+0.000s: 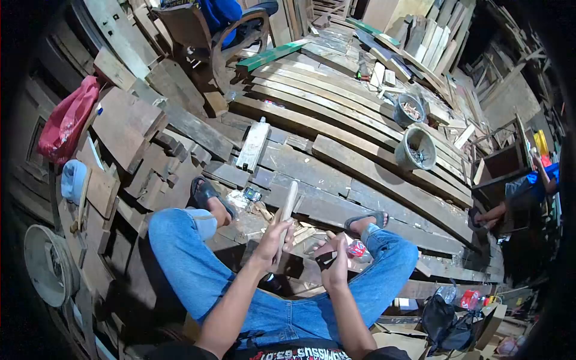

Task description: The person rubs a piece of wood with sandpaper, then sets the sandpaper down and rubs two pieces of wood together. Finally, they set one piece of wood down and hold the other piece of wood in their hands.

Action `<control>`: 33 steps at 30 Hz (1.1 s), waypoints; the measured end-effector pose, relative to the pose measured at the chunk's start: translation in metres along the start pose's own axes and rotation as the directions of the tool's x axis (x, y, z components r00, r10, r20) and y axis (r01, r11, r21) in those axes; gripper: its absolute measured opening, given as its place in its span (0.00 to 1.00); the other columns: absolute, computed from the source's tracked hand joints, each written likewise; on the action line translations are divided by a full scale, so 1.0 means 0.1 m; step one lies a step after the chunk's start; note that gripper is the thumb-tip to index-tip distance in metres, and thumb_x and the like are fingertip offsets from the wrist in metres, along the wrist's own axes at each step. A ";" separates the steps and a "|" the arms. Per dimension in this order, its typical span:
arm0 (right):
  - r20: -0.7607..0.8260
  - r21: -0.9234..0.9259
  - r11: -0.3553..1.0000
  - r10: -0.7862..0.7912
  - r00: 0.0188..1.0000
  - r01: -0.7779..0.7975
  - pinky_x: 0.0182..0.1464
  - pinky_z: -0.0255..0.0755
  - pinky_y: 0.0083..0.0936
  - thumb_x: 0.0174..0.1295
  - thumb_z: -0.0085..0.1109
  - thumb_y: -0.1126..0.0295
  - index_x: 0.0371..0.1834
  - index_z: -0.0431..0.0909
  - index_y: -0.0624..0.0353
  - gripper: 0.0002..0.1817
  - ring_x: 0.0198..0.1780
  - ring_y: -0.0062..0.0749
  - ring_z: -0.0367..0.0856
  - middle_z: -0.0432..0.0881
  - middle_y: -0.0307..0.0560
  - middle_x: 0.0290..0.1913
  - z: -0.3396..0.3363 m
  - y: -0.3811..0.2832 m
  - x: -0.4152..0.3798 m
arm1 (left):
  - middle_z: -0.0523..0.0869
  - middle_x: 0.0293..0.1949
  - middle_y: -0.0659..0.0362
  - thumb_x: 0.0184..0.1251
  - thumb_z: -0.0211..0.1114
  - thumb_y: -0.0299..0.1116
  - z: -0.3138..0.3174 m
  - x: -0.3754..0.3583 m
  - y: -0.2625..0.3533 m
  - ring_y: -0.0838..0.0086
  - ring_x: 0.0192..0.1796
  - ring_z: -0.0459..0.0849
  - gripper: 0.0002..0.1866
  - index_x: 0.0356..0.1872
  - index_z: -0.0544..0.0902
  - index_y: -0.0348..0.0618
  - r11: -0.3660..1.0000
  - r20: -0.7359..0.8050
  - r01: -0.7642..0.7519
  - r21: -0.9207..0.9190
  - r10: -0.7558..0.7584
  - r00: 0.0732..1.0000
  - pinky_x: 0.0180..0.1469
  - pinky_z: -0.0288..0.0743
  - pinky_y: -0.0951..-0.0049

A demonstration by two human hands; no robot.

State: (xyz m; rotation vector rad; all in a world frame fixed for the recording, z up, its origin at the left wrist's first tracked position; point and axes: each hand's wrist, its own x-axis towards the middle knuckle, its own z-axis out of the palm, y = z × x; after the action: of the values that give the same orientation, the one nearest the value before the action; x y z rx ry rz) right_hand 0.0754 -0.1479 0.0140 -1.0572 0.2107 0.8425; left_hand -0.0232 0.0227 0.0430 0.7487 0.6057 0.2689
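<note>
My left hand (pixel 273 241) is closed around a pale wooden stick (pixel 289 202), which points up and away from me between my knees. Close to it on the right is my right hand (pixel 337 262), its fingers curled and thumb raised. A dark patch shows between those fingers, and I cannot tell what they hold. Wood shavings and offcuts (pixel 305 234) lie on the floor beneath both hands. A bottle with a red label (pixel 358 249) lies beside my right hand, near my right foot.
A pale wooden block (pixel 253 144) lies ahead among long planks (pixel 360 157). Two buckets (pixel 415 149) stand on the planks to the right. Stacked boards (pixel 126 123) and a white bucket (pixel 48 264) are at left. Another person (pixel 531 186) sits at far right. A black bag (pixel 441 318) lies lower right.
</note>
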 end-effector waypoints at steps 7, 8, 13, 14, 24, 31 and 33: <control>0.026 -0.346 0.923 -0.169 0.985 0.167 0.44 0.78 0.25 0.78 0.55 0.53 0.63 0.79 0.59 0.23 0.42 0.25 0.82 0.84 0.37 0.45 0.11 -0.26 0.14 | 0.85 0.37 0.57 0.79 0.51 0.40 0.23 -0.04 0.20 0.79 0.28 0.79 0.18 0.61 0.73 0.41 0.987 -0.007 -0.047 0.152 0.048 0.999 0.30 0.74 0.79; 0.062 -0.447 0.885 -0.117 0.991 0.133 0.45 0.78 0.27 0.78 0.55 0.54 0.63 0.79 0.59 0.22 0.42 0.26 0.83 0.84 0.38 0.45 0.06 -0.34 0.16 | 0.89 0.45 0.52 0.79 0.48 0.38 0.19 -0.02 0.24 0.76 0.31 0.83 0.21 0.66 0.70 0.40 0.996 0.084 -0.038 0.084 0.031 0.996 0.36 0.79 0.75; 0.334 -0.746 0.583 -0.088 0.939 0.320 0.49 0.79 0.36 0.76 0.59 0.60 0.62 0.78 0.62 0.20 0.42 0.37 0.86 0.87 0.47 0.43 -0.04 -0.51 0.43 | 0.87 0.55 0.47 0.79 0.45 0.34 0.37 -0.07 0.77 0.72 0.39 0.87 0.24 0.71 0.67 0.36 0.986 0.203 -0.071 0.152 0.040 0.978 0.44 0.84 0.71; 0.397 -0.790 0.468 -0.101 0.912 0.396 0.49 0.79 0.38 0.75 0.60 0.61 0.62 0.78 0.63 0.20 0.43 0.41 0.87 0.87 0.50 0.43 -0.06 -0.53 0.49 | 0.86 0.56 0.47 0.79 0.45 0.34 0.39 -0.06 0.88 0.71 0.41 0.87 0.24 0.72 0.67 0.36 0.982 0.216 -0.076 0.174 0.037 0.976 0.45 0.84 0.71; 0.730 -0.657 0.063 0.303 0.613 0.751 0.51 0.79 0.51 0.67 0.61 0.52 0.68 0.74 0.48 0.28 0.52 0.63 0.84 0.85 0.61 0.51 -0.45 0.11 1.04 | 0.87 0.53 0.52 0.85 0.48 0.43 0.41 0.14 1.45 0.71 0.50 0.87 0.22 0.67 0.75 0.38 0.910 0.150 -0.110 0.400 0.053 0.987 0.48 0.82 0.69; 0.321 -0.845 -0.263 0.446 0.835 0.465 0.54 0.80 0.48 0.65 0.61 0.49 0.55 0.85 0.59 0.26 0.53 0.60 0.87 0.87 0.66 0.51 -0.30 0.04 1.09 | 0.89 0.48 0.55 0.84 0.56 0.41 0.17 0.37 0.98 0.74 0.46 0.89 0.15 0.56 0.78 0.40 0.859 -0.094 -0.169 0.483 0.243 0.965 0.44 0.82 0.72; 0.368 -0.831 -0.251 0.422 0.829 0.497 0.52 0.80 0.51 0.66 0.60 0.46 0.55 0.81 0.57 0.27 0.51 0.62 0.86 0.87 0.66 0.49 -0.38 0.09 1.14 | 0.89 0.48 0.55 0.84 0.55 0.40 0.15 0.39 1.00 0.74 0.45 0.89 0.14 0.56 0.78 0.40 0.868 -0.082 -0.193 0.457 0.257 0.963 0.43 0.82 0.72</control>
State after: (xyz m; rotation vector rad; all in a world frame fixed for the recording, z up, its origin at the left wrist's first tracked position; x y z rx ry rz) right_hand 0.1551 -0.1199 -0.0722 -2.2991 -1.4934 1.2063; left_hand 0.0148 0.1022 0.1059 1.2586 0.7245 0.4092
